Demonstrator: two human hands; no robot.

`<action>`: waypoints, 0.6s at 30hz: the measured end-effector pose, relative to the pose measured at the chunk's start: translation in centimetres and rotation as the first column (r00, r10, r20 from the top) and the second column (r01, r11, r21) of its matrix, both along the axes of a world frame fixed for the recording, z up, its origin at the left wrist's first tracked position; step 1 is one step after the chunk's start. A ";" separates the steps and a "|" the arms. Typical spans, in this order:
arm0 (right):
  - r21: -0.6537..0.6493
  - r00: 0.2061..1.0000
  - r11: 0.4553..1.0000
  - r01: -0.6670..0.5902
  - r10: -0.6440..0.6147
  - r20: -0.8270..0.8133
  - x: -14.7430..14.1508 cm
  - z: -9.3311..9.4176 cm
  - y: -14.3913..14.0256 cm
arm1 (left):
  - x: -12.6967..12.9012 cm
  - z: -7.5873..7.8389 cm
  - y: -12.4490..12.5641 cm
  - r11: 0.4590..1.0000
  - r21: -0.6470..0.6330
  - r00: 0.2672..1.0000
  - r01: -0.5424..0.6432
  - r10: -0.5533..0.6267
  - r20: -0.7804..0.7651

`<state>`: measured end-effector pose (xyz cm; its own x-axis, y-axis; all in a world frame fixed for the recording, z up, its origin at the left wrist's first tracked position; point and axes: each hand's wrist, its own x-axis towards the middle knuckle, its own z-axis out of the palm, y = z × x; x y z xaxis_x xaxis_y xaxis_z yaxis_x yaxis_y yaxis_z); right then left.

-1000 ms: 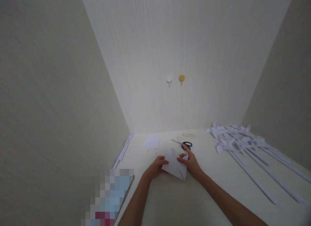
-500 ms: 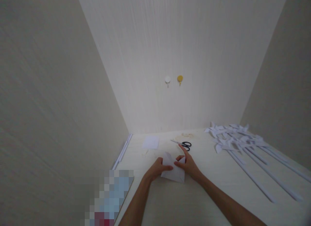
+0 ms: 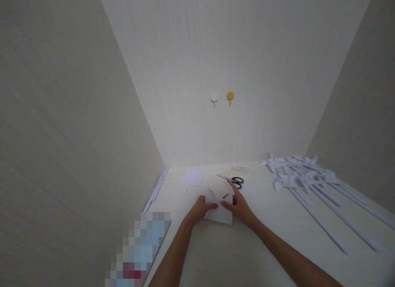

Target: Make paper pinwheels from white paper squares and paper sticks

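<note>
A white piece of paper [image 3: 219, 215] with cut or folded flaps is held up between both hands, a little above the table. My left hand [image 3: 199, 209] pinches its left side, thumb lying across the front. From the right, my right hand [image 3: 240, 207] presses its thumb near the paper's middle, and its index finger stretches out toward the scissors. The other right fingers are partly hidden behind the sheet. Black-handled scissors [image 3: 237, 180] lie just beyond the right hand. A flat white paper square [image 3: 192, 178] rests farther back on the left.
Several white paper pinwheels [image 3: 286, 180] on paper sticks lie on the right of the table. Rolled paper sticks [image 3: 157, 188] line the left wall. A pixelated flat object [image 3: 148, 241] is at the front left. Two hooks, one white [image 3: 214, 98] and one yellow [image 3: 230, 96], are on the back wall.
My right thumb has shifted slightly left toward my left thumb, drawing a right-hand flap of the paper inward. The view has tilted a little.
</note>
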<state>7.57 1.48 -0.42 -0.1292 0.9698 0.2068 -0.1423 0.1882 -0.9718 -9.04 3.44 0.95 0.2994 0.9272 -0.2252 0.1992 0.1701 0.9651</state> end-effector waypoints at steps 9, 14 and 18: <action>0.197 0.983 0.980 -0.035 -0.002 0.186 0.9 -0.4 0.8 | 0.2 0.4 0.2 0.990 -0.110 0.923 -0.092 0.126 0.363; 0.059 0.970 0.994 -0.090 0.074 0.231 1.0 -0.7 0.9 | 0.1 0.9 0.0 0.989 -0.120 0.933 -0.086 0.122 0.338; -0.045 0.979 0.989 -0.139 0.145 0.146 1.2 -0.7 1.0 | 0.1 0.6 0.2 0.992 -0.110 0.945 -0.068 0.100 0.310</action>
